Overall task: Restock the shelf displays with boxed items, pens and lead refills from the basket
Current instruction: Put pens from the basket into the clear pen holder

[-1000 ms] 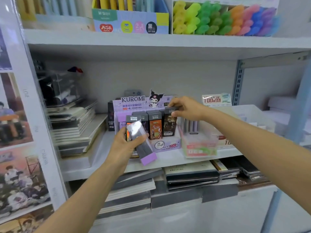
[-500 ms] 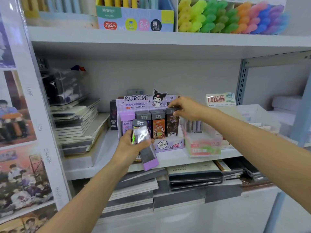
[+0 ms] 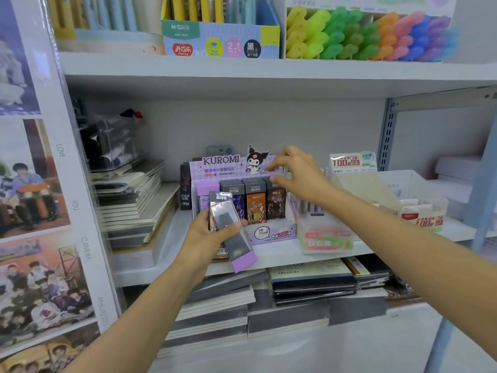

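Left hand (image 3: 204,238) gripping 2 lead refill cases (image 3: 234,232) as ready stock before the Kuromi display (image 3: 271,234), right hand (image 3: 301,176) loosely parted over its rightmost case, probably seating it.

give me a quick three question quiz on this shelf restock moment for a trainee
1. True or false: the left hand holds lead refill cases in front of the Kuromi display box.
2. Multiple choice: the cap on the clear case held in the left hand is A) purple, B) green, C) orange.
3. Fill in: on the same shelf, left of the display box, lies a slanting stack of ___.

Key: 1 true; 2 A; 3 notebooks.
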Available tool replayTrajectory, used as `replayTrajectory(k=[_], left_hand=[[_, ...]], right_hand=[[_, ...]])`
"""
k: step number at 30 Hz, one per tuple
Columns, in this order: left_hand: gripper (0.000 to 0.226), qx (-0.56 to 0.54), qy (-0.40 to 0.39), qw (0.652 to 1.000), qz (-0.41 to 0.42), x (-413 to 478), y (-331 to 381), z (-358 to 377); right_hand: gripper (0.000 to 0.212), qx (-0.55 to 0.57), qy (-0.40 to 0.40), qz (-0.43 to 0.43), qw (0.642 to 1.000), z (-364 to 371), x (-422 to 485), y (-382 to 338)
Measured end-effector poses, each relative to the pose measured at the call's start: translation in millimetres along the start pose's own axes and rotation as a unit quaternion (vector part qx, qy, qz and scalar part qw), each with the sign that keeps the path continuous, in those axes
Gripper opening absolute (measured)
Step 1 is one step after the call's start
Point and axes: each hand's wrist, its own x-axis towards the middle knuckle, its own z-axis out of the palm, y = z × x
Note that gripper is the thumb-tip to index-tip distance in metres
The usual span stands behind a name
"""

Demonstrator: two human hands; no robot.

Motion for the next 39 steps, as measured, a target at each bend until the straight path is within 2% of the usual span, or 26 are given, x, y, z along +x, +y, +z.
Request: replayTrajectory(k=[2,4,8,12,14,16,17,20,24,27,30,32,36,39], left_hand=[[0.044,0.000,-0.007,1.000,0.010,-3.4,5.0,3.7],[0.058,0.013,-0.017,1.000,0.013,-6.8,9.7,9.2],[0.049,0.041,-0.030,0.999,0.008,-13.7,12.6,25.1],[0.051,0.009,-0.036,0.999,-0.024,-25.7,19.7,33.2],[0.055,-0.009,-0.043,0.997,-0.060,-32.4,23.6,32.9],[0.042,-0.018,-0.028,0.996,-0.078,-37.9,26.3,32.5],[0.032,-0.029,-0.020,0.996,-0.082,-40.2,28.1,32.9],[0.015,-0.040,0.003,0.995,-0.091,-46.6,38.7,37.9],[0.024,-0.054,0.039,0.992,-0.110,-52.4,59.3,41.8],[0.027,-0.083,0.015,0.989,-0.123,-57.5,69.1,41.1],[0.043,-0.142,-0.015,0.981,-0.129,-63.0,72.3,43.9],[0.044,-0.153,-0.021,0.982,-0.109,-66.3,73.3,46.3],[0.027,-0.065,0.005,0.997,-0.029,-73.3,67.8,52.0],[0.017,0.016,0.044,0.999,-0.004,-75.7,61.2,49.5]], right_hand=[[0.016,0.153,0.032,0.013,0.988,-4.5,-15.7,-14.2],[0.016,0.260,-0.010,0.024,0.965,-4.5,-32.3,-32.4],[0.026,0.348,-0.098,0.081,0.929,0.4,-49.4,-51.9],[0.023,0.412,-0.113,0.103,0.898,-6.1,-56.4,-47.4],[0.021,0.445,-0.085,0.123,0.883,-13.0,-59.2,-40.7],[0.025,0.449,-0.052,0.136,0.882,-19.0,-64.0,-34.0],[0.029,0.432,-0.045,0.129,0.892,-21.4,-67.3,-31.7],[0.029,0.385,-0.083,0.063,0.917,-26.4,-79.3,-27.9],[0.034,0.398,-0.147,-0.002,0.905,-38.3,-93.3,-23.8],[0.029,0.367,-0.108,-0.016,0.924,-42.9,-99.6,-23.4],[0.018,0.389,-0.062,0.028,0.919,-44.2,-104.1,-27.1],[0.015,0.397,-0.042,0.054,0.915,-43.4,-106.4,-30.1],[0.020,0.411,-0.091,0.074,0.904,-40.7,-113.7,-38.6],[0.021,0.410,-0.128,0.074,0.900,-39.2,-116.3,-44.5]])
